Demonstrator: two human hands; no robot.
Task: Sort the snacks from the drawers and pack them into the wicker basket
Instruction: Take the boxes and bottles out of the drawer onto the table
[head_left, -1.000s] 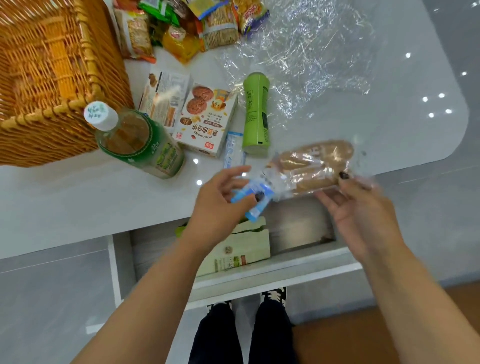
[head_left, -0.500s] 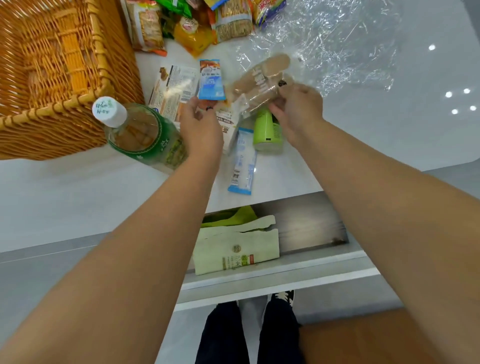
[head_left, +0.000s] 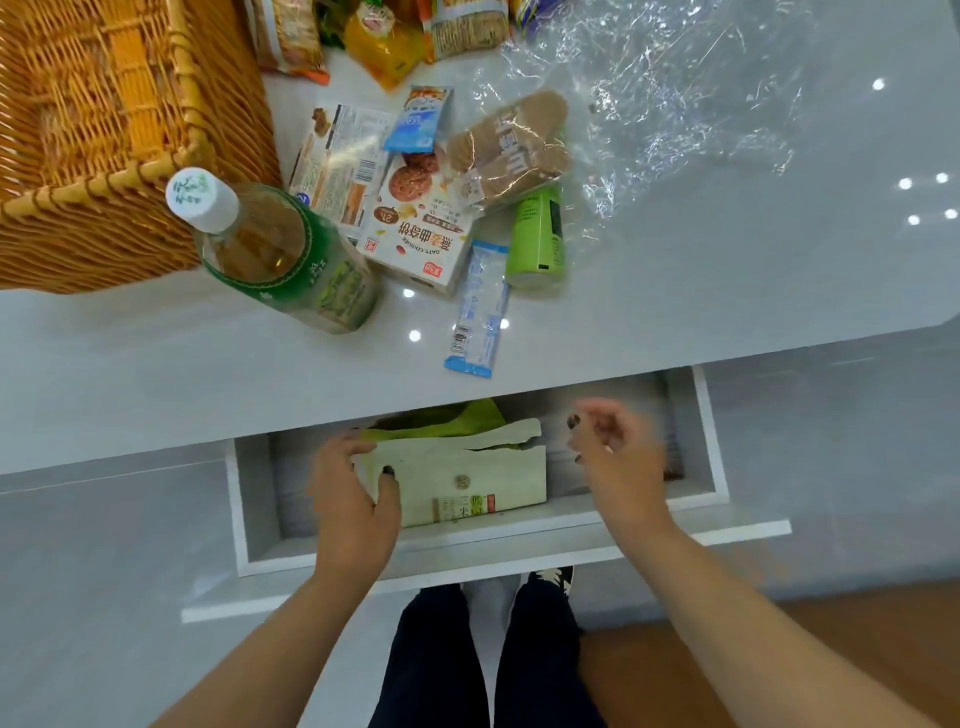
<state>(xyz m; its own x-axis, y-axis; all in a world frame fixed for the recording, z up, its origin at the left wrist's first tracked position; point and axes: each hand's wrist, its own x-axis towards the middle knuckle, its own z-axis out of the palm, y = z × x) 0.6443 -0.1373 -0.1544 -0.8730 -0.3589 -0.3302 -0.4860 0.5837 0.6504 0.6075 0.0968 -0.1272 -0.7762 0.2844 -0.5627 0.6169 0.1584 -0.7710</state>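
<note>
Hands are both reaching into the open drawer (head_left: 706, 431) under the countertop (head_left: 675, 291), prob. because it's the last source of snacks to sort. Left hand (head_left: 353, 488) is closing on the left end of the pale green paper packet (head_left: 467, 483), thumb on top and fingers going behind it, w/ a brighter green bag (head_left: 441, 418) lying behind. Right hand (head_left: 618, 457) is hovering above the drawer's right side, fingers loosely curled, holding nothing; it's blurred, so finer detail is unclear. Up top, snacks are sitting in a loose pile beside the wicker basket (head_left: 156, 166), not in it yet: tea bottle (head_left: 280, 254) standing just by the rim, oat cookie box (head_left: 421, 228), clear-wrapped biscuit pack (head_left: 509, 150) resting partly on it, green can (head_left: 537, 239) on its side, blue sachets (head_left: 480, 312). Staging them there prob. lets grouping happen before packing.
</note>
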